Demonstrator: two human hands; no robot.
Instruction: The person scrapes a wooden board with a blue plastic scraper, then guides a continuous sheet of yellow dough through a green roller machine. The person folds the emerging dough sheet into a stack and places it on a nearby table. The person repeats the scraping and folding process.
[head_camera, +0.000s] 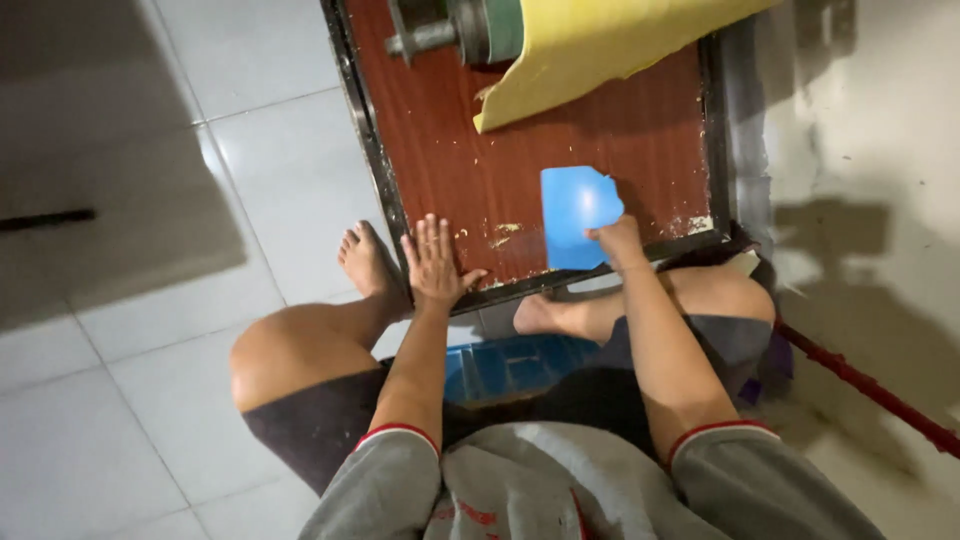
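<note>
Hands first: my left hand (433, 262) lies flat and spread, palm down, on the near edge of the board (520, 160), holding nothing. My right hand (617, 240) pinches the lower right corner of the blue sheet (572, 215), which lies on the board close to its near edge, with one top corner cut off at a slant.

The board is reddish wood grain in a dark frame (365, 140), its surface chipped and flecked pale near my hands. It sits low over a floor (130, 330) of pale tiles; to the right the ground turns to rough grey concrete (880, 170).

My bare left foot (365, 262) rests just beside the frame's near left corner, my right foot (545, 315) under its near edge. A blue bin (510, 365) shows between my knees. At the board's far end a yellow sheet (590, 50) droops over a grey-green roller (470, 30). A red rod (870, 385) lies slanted at my right.

The roller and yellow sheet are cut off at the top. A dark bar at far left is too dim to make out.
</note>
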